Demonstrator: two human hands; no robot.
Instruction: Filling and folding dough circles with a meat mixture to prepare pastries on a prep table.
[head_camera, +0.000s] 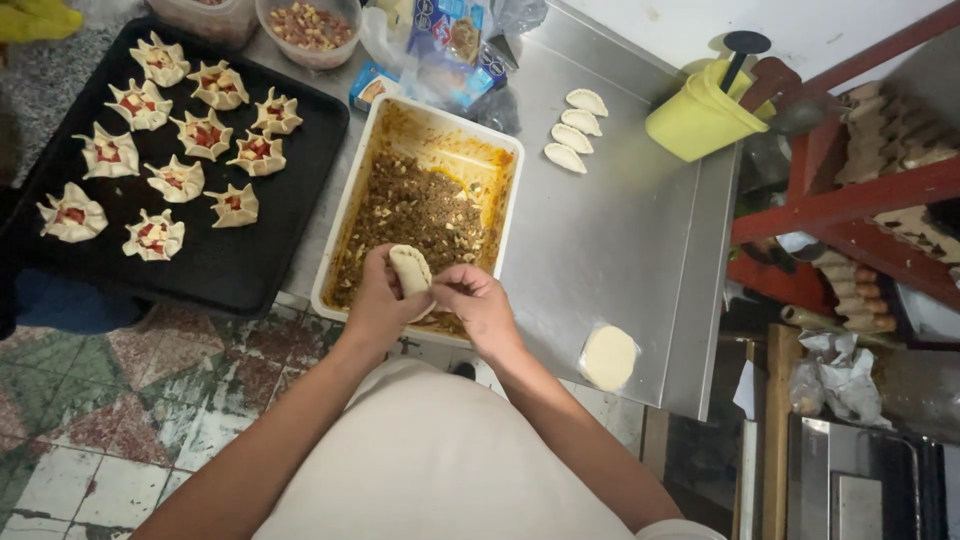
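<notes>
Black tray (250, 270), filling tub (352, 215), folded pastries (576, 128)

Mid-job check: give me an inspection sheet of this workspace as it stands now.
Surface: steel counter, bare in the middle.
Job's things: folded pastry between both hands; white tub of minced filling; four sealed pastries; dough disc at the counter edge.
Clutter: black tray of open star pastries; yellow container; packets.
Grippers: left hand and right hand pinch the pastry.
Cables: nothing seen.
Surroundings: tiled floor; red rack.
</notes>
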